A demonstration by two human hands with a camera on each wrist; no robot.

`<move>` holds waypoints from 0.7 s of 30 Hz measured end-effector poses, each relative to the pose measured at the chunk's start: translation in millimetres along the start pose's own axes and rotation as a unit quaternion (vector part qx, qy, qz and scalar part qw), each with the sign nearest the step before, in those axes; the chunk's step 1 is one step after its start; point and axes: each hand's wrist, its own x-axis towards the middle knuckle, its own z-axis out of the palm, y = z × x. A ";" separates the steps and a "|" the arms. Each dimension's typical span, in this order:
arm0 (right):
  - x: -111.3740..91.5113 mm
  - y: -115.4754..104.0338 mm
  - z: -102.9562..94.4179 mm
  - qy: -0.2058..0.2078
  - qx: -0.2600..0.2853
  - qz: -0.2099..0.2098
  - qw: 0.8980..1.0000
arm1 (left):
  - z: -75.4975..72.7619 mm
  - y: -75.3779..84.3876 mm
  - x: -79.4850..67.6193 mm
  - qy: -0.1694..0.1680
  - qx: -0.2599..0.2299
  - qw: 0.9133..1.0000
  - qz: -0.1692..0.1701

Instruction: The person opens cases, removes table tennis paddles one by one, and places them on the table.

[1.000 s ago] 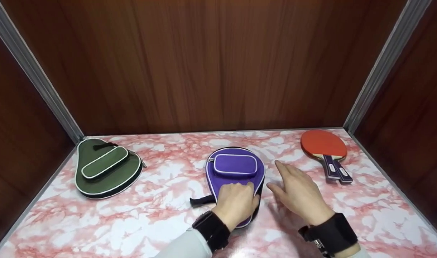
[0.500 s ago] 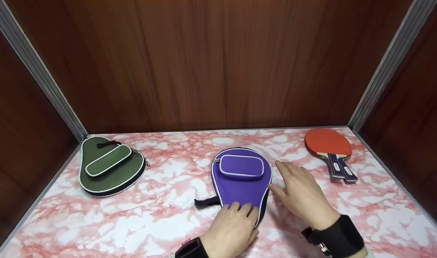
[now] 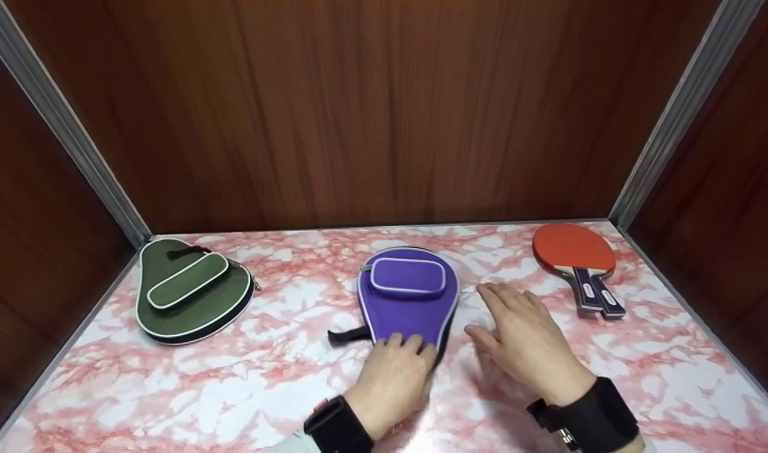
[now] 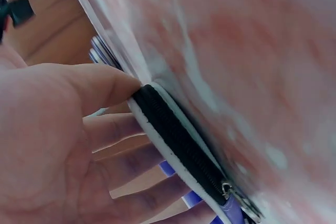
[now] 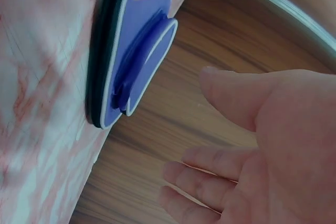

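A purple table tennis bat case [image 3: 409, 314] with white piping and a raised pocket lies flat, its narrow end toward me. My left hand [image 3: 393, 377] holds that narrow end, fingers over the top and thumb against the zipped edge. In the left wrist view the thumb [image 4: 110, 85] meets the end of the black zip [image 4: 178, 135], whose metal pull [image 4: 241, 200] sits farther along. My right hand [image 3: 529, 340] hovers just right of the case, apart from it. Its fingers are extended and hold nothing, as the right wrist view shows.
A green bat case [image 3: 195, 289] lies at the left. Two stacked table tennis bats, the upper with a red face [image 3: 573, 247], lie at the back right with handles toward me. Brown wood-grain panels [image 3: 384, 113] wall the marbled pink-white table [image 3: 264, 390].
My left hand first slid back to the case's narrow end, its fingers uncurling. Then the purple case shifted away from me and slightly left with that hand. The right hand stayed nearly still.
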 end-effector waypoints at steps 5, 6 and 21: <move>-1.2 -2.7 3.2 -0.016 0.006 -0.010 1.000 | 2.1 -20.3 5.8 -0.045 -0.032 0.998 -0.036; -1.2 -3.4 3.7 -0.021 0.006 -0.011 1.000 | 2.6 -24.6 6.6 -0.050 -0.036 0.997 -0.042; -4.6 -8.6 3.3 -0.029 0.013 -0.015 0.999 | 18.5 -102.8 10.1 -0.093 -0.106 0.979 -0.150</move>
